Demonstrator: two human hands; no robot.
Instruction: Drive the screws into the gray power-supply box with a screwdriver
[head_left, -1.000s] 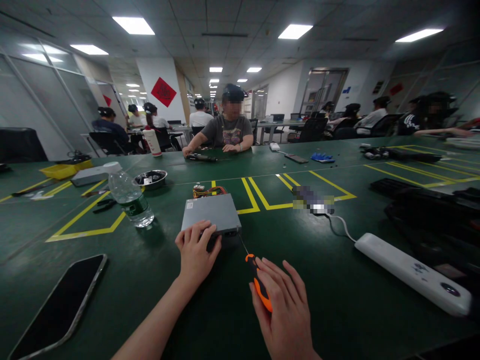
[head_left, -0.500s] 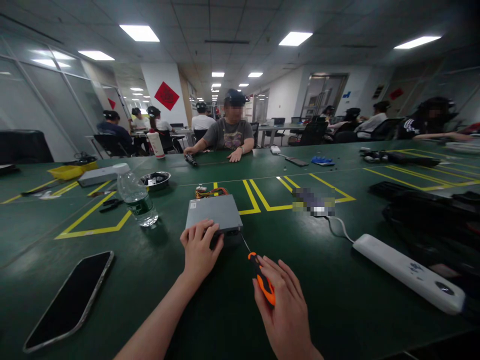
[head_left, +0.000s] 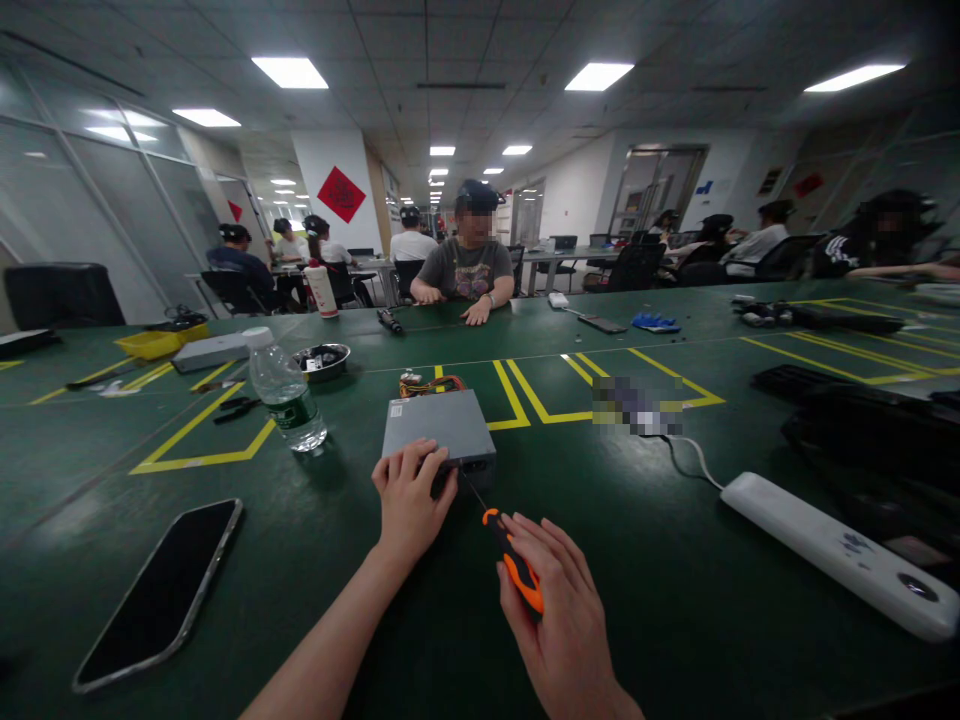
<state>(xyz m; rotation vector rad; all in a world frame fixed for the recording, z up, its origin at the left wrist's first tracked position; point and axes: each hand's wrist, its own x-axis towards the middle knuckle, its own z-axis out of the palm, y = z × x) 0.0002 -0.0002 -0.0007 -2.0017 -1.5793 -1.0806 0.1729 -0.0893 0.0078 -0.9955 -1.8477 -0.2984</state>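
Observation:
A grey metal box (head_left: 442, 420) with a bundle of coloured wires (head_left: 431, 384) behind it lies on the green table in front of me. My left hand (head_left: 412, 495) grips its near left edge, fingers on top and thumb at the near side. In my right hand (head_left: 551, 590) is an orange and black screwdriver (head_left: 523, 580), its shaft pointing up and left. The tip is at the near side of the box, close to my left thumb; whether it touches cannot be made out.
On the left are a phone (head_left: 161, 590), a water bottle (head_left: 289, 400) and a metal bowl (head_left: 322, 362). A white power strip (head_left: 832, 550) lies on the right. Across the table (head_left: 645, 650) sits a person (head_left: 469, 265).
The screwdriver tip has moved left along the near side of the box, with my right hand. The person opposite has drawn one hand back from a dark object. The view has shifted slightly.

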